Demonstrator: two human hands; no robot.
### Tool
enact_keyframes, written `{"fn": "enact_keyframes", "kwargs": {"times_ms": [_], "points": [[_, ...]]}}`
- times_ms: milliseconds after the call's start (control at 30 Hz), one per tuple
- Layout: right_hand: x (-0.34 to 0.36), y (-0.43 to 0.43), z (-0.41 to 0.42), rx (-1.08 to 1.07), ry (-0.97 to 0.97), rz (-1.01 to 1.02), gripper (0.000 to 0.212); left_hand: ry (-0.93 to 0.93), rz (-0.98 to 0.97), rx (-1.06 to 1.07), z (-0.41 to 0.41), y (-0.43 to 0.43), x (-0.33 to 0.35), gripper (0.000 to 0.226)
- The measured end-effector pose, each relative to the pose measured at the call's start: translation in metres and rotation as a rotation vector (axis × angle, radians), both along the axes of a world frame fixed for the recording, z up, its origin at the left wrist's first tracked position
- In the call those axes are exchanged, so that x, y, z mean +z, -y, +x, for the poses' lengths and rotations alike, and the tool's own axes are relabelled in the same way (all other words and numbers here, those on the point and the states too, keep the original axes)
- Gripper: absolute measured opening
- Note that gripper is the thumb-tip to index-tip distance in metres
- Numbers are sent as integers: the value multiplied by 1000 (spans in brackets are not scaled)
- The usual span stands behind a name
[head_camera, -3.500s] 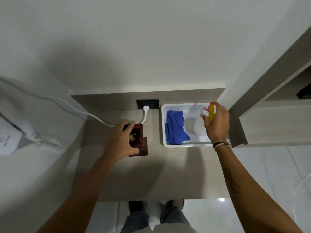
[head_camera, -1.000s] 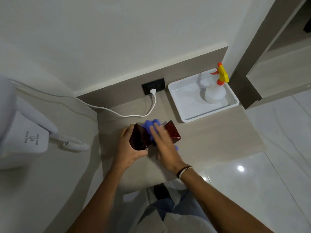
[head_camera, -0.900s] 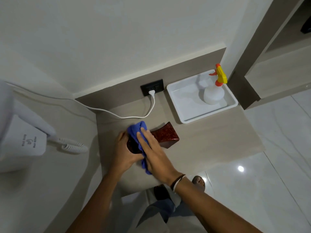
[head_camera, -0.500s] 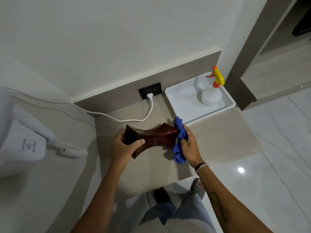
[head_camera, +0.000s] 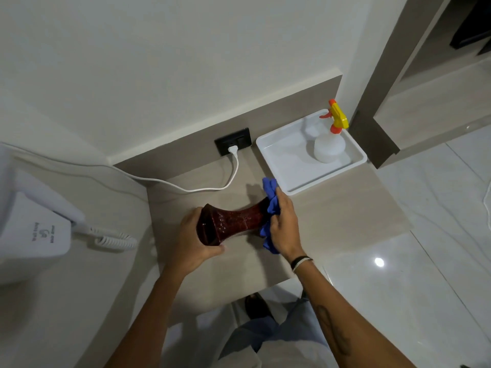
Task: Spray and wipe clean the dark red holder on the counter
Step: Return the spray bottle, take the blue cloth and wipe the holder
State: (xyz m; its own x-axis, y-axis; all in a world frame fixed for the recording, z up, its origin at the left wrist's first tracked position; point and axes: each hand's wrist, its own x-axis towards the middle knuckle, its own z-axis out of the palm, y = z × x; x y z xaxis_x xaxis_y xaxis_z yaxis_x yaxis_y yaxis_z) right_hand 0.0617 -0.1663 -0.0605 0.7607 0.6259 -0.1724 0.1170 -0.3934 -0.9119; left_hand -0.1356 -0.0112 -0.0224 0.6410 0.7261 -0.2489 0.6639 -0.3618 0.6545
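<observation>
The dark red holder (head_camera: pixel 233 221) lies on its side above the counter (head_camera: pixel 332 216), narrow at the waist and flared at both ends. My left hand (head_camera: pixel 192 240) grips its near left end. My right hand (head_camera: pixel 284 224) presses a crumpled blue cloth (head_camera: pixel 271 205) against the holder's right end, which the cloth covers. The spray bottle (head_camera: pixel 329 140), white with a yellow and orange trigger head, stands in the white tray (head_camera: pixel 281 160) at the back right, apart from both hands.
A white cord (head_camera: pixel 186 185) runs from a black wall socket (head_camera: pixel 233 140) across the counter's back left. A white wall-mounted hair dryer (head_camera: pixel 34 227) with a coiled cord hangs at the left. A wooden partition (head_camera: pixel 380 107) rises right of the tray.
My right hand left the spray bottle in the tray and took the blue cloth. It wiped along the holder from its left end to its right end while my left hand turned the holder sideways.
</observation>
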Motion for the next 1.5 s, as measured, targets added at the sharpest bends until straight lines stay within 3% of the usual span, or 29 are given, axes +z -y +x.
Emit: {"fn": "enact_keyframes", "kwargs": {"times_ms": [100, 167, 200, 233, 300, 367, 400, 467, 533, 600, 667, 733, 800, 900, 967, 1000, 1100, 1233, 1367, 1500], "points": [[11, -10, -40, 195, 168, -36, 33, -28, 105, 14, 16, 15, 1, 65], [7, -11, -74, 411, 208, 55, 41, -113, 214, 28, 29, 36, -2, 51], [4, -7, -84, 527, 324, 27, 57, -161, 284, 24, 30, 40, -3, 53], [-9, -3, -82, 552, 485, 12, 70, -136, 246, 25, 26, 35, -2, 62], [-20, 0, -53, 519, 575, -150, 77, -48, 120, 24, 11, 13, 1, 74], [-19, 0, -28, 418, 407, -323, 80, -48, 83, 55, 2, -1, 8, 72], [-11, -4, -29, 399, 324, -314, 78, -32, 71, 59, 8, 5, 8, 70], [8, -15, -57, 426, 217, -93, 70, -38, 60, 43, 13, 6, 9, 71], [13, -10, -91, 575, 404, 73, 79, -26, 39, 36, 14, 7, 9, 81], [-4, -4, -79, 605, 479, 71, 76, -16, 37, 56, 6, -1, 6, 87], [-18, 1, -41, 472, 397, -126, 67, -40, 58, 30, 6, 3, 7, 101], [-27, 6, -16, 345, 311, -296, 80, -41, 76, 15, 13, 6, 10, 109], [-21, -4, -30, 366, 302, -196, 91, -40, 92, 15, 22, 3, 13, 109], [-12, -13, -78, 516, 390, 93, 69, -38, 83, -9, 27, -1, 13, 95], [-19, -9, -69, 539, 469, 114, 69, -45, 87, 2, 21, -1, 12, 92], [-27, -3, -57, 511, 472, 27, 76, -51, 98, 1, 18, 0, 10, 94], [-36, 14, -18, 320, 249, -151, 86, -56, 84, -4, 13, 0, 4, 86], [-32, 19, -2, -33, -122, 89, 70, 17, -70, 134, 16, -10, 3, 61], [-38, 19, 0, -126, -477, 63, 51, 10, -334, 363, 12, -24, -1, 65], [-31, 10, -2, -192, -682, 144, 47, 33, -439, 364, 12, -34, 5, 78]]}}
